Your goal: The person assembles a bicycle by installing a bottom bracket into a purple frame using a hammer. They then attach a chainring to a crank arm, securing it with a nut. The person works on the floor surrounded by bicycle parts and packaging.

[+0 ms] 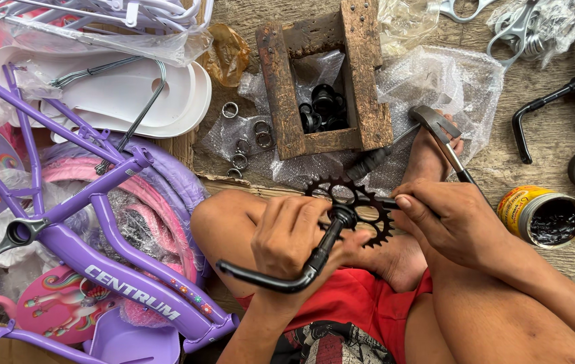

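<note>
My left hand [287,232] grips a black one-piece bicycle crank [281,278] just below its toothed black chainring [358,209]. My right hand [446,219] is closed on the crank's other end beside the chainring, thumb on top. I sit cross-legged in red shorts, and the crank hangs over my lap. A claw hammer [439,128] lies past my right hand, over my foot. An open tin of dark grease [543,216] stands to the right.
A purple child's bicycle frame [99,229] with pink tyres fills the left. White plastic parts [112,94] lie behind it. A wooden box [324,81] holds black rings, with metal rings [247,145] on bubble wrap. Another black crank arm [557,94] lies far right.
</note>
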Demonstrator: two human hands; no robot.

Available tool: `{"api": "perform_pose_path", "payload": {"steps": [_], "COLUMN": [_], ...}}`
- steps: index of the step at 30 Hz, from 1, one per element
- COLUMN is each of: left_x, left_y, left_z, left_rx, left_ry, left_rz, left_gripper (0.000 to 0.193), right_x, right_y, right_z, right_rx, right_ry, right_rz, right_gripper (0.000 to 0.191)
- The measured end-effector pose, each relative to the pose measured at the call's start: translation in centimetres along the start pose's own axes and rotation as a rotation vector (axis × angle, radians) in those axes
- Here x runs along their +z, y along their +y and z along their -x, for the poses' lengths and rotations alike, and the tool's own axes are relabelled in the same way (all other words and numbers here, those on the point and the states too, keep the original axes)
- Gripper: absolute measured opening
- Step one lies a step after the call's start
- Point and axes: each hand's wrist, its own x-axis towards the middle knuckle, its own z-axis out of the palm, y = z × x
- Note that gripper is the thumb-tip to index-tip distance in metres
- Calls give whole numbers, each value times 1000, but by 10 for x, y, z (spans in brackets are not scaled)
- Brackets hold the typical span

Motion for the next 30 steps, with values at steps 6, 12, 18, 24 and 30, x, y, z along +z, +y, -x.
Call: {"api": "perform_pose_path", "payload": {"steps": [6,12,18,24,30], "left_x": [12,17,16,18,15], "left_y": [-11,-12,-10,-11,-16], "left_z": [7,16,17,18,22], "left_rx": [-139,-196,-198,-161,-46], "left_ry": [-28,-21,17,36,-62], "left_rz": [86,197,217,196,208], "left_gripper": [37,34,35,39,36], "right_x": [0,-1,-2,-2,-1], "right_y": [3,0,-1,-2,-1], "right_z": [0,1,0,-1,1], "right_rx": [26,35,23,43,83], "right_ry": [12,33,35,22,1], "right_rz": [82,74,73,76,69], "right_gripper": [14,15,15,15,14]}}
